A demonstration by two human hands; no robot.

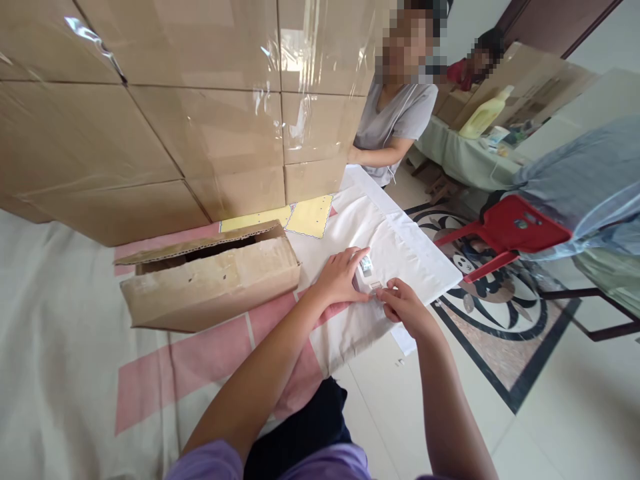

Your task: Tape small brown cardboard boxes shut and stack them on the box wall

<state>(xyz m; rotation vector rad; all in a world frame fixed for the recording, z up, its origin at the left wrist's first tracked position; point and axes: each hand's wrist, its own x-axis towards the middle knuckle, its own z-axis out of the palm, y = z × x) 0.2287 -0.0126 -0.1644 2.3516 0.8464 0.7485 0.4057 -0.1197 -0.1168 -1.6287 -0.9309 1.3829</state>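
Observation:
A small white plastic device (367, 273) with a silvery label sits at the table corner, too small to name more exactly. My left hand (343, 277) is wrapped around its left side, thumb at the near edge and fingers at the far edge. Close to the device's right end, my right hand (401, 307) has its fingertips pinched together. Whether the pinch holds a small part cannot be made out. To the left of my hands lies a cardboard box (215, 287) with its top flap partly raised and a dark gap inside.
Taped cardboard cartons (210, 133) are stacked along the table's far side. A patterned cloth (185, 360) covers the table, with yellow pieces (310, 217) near the cartons. A person in grey (400, 120) is across the corner. A red chair (520, 223) stands on the right.

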